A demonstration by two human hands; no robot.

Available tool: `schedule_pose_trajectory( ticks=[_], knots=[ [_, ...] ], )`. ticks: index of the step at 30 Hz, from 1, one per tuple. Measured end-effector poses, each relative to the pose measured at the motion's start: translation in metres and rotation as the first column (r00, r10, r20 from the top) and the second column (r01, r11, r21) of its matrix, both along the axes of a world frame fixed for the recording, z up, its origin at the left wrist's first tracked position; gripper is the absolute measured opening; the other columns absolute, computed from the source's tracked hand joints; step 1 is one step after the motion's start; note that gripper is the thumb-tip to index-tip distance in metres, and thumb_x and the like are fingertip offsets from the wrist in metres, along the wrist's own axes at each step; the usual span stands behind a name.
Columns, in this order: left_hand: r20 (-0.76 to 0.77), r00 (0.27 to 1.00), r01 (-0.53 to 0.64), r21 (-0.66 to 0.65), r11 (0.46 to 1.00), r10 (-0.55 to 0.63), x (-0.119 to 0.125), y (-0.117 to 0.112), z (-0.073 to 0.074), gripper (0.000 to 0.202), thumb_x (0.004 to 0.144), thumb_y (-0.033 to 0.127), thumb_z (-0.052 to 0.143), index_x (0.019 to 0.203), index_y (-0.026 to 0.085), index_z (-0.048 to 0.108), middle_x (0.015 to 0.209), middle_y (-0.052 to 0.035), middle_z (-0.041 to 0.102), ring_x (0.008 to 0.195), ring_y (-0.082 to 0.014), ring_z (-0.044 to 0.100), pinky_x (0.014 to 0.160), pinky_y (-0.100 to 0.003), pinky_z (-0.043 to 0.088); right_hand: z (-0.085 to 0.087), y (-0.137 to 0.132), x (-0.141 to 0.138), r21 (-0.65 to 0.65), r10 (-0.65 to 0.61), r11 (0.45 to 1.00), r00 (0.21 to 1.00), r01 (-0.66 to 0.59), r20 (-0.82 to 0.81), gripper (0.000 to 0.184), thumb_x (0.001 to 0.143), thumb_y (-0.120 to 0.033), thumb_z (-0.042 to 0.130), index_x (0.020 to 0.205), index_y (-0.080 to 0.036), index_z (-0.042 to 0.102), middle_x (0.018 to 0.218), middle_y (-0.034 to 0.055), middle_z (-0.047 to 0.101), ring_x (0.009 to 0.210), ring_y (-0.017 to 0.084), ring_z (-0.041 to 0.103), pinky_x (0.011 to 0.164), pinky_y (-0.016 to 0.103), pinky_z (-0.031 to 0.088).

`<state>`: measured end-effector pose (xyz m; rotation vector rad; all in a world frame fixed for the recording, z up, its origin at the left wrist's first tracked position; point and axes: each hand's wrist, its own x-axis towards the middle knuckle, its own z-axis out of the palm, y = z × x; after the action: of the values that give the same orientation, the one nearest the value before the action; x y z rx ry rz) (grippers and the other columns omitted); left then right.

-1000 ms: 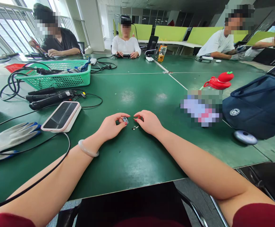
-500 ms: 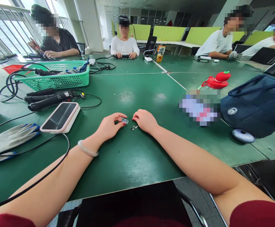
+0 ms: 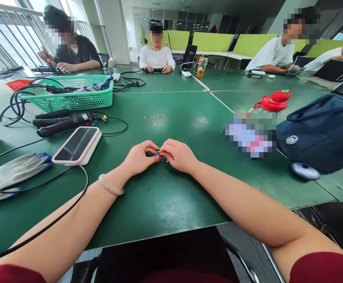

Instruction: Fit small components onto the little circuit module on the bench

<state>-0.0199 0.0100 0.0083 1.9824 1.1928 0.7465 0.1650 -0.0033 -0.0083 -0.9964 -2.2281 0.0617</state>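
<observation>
My left hand (image 3: 138, 158) and my right hand (image 3: 178, 155) meet fingertip to fingertip low over the green table (image 3: 165, 192). Between them sits a small metal part (image 3: 157, 152), pinched by the fingers of both hands. The fingers of each hand are curled in a pinch. A tiny loose piece (image 3: 167, 160) lies on the table just below my right fingers. A pale bangle (image 3: 110, 186) circles my left wrist.
To the left lie a phone in a pink case (image 3: 77, 144), white work gloves (image 3: 10, 175), black cables and black tools (image 3: 62, 121), and a green basket (image 3: 71, 92). At the right are a red-capped bottle (image 3: 262, 118), a navy bag (image 3: 321, 131) and a grey disc (image 3: 305, 171). Other people sit around the table.
My right hand has moved left to meet my left hand, and both now pinch the small part. The loose pieces near my right fingers are mostly hidden now.
</observation>
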Motion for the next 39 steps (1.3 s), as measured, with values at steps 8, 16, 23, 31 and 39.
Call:
schedule_pose_trajectory(
  ticks=[8,16,23,31,39],
  knots=[
    [0.012,0.999,0.031,-0.003,1.0,-0.031,0.001,0.0,-0.001,0.025,0.065,0.03,0.072,0.085,0.02,0.06,0.084,-0.0012,0.068,0.083,-0.0177,0.064,0.082,-0.033,0.048,-0.001,0.001,0.001,0.068,-0.01,0.998,0.999,0.007,0.05,0.019,0.092,-0.022,0.048,0.083,-0.018,0.063,0.086,0.005,0.062,0.076,0.014,0.054,0.068,0.025,0.042],
    [-0.025,1.0,0.011,0.033,0.999,-0.01,-0.001,0.001,0.0,0.025,0.067,0.032,0.071,0.087,0.021,0.062,0.086,-0.0012,0.069,0.086,-0.0187,0.065,0.085,-0.035,0.047,0.007,-0.001,0.009,-0.058,-0.017,0.998,1.0,0.016,-0.011,0.015,0.089,-0.02,0.053,0.082,-0.019,0.066,0.087,0.0034,0.064,0.078,0.014,0.056,0.07,0.025,0.042],
    [-0.114,0.993,0.001,0.096,0.995,0.009,-0.001,0.0,0.001,0.021,0.067,0.031,0.07,0.085,0.023,0.063,0.084,-0.0005,0.07,0.085,-0.0195,0.065,0.083,-0.035,0.048,0.017,0.001,0.035,-0.403,-0.052,0.909,0.988,0.108,0.147,0.017,0.076,-0.033,0.071,0.086,-0.02,0.066,0.085,0.0002,0.061,0.071,0.012,0.052,0.064,0.024,0.038],
    [-0.132,0.991,0.01,0.111,0.994,0.005,-0.001,0.0,0.001,0.021,0.068,0.031,0.069,0.086,0.023,0.063,0.085,-0.0003,0.07,0.086,-0.0194,0.065,0.084,-0.035,0.048,0.012,0.003,0.032,-0.465,-0.034,0.874,0.974,0.138,0.225,0.007,0.081,-0.017,0.062,0.074,-0.018,0.065,0.079,0.0007,0.06,0.072,0.011,0.051,0.064,0.024,0.036],
    [-0.091,0.995,0.053,0.096,0.994,-0.044,0.0,-0.003,0.002,0.021,0.068,0.032,0.069,0.084,0.022,0.062,0.087,-0.0014,0.07,0.085,-0.0195,0.065,0.084,-0.035,0.049,0.016,-0.006,0.019,-0.324,-0.036,0.946,0.998,0.018,-0.053,0.009,0.082,-0.017,0.062,0.073,-0.019,0.065,0.072,-0.0015,0.055,0.063,0.009,0.047,0.062,0.023,0.035]
  ],
)
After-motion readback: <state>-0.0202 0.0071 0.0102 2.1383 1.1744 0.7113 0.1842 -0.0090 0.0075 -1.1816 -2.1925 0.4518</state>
